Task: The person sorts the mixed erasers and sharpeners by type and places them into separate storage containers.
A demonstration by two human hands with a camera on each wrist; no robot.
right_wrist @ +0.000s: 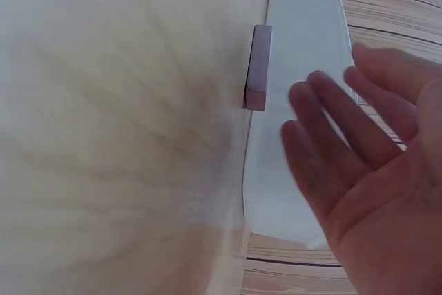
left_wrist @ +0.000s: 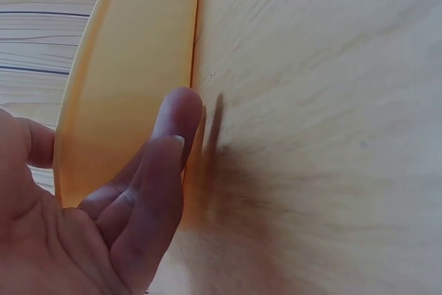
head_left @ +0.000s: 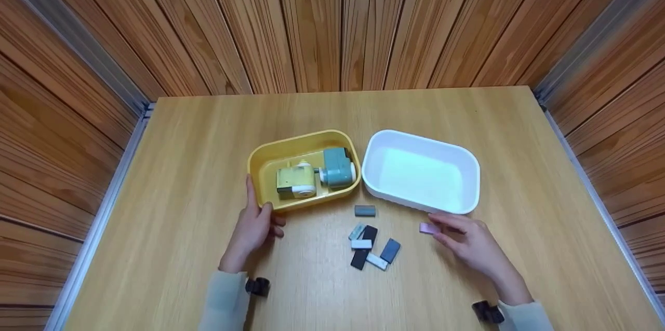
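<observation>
My left hand (head_left: 253,224) is at the near left corner of the yellow bin (head_left: 267,145). Its index finger lies along the bin's left end and the thumb meets the near rim. In the left wrist view, curled fingers (left_wrist: 155,184) rest by the outer wall. My right hand (head_left: 465,237) hovers in front of the white bin (head_left: 423,138), fingertips near a small pink block (head_left: 428,228). The right wrist view shows that pink block (right_wrist: 259,67) on the table, with a gap between it and the loosely spread fingers (right_wrist: 311,136).
Inside the yellow bin lie a yellow boxy object (head_left: 293,179) and a teal one (head_left: 336,167), both with white round parts. A grey block (head_left: 364,211) and a small pile of black, white and blue-grey blocks (head_left: 390,251) lie between the hands. Wood-panelled walls surround the table.
</observation>
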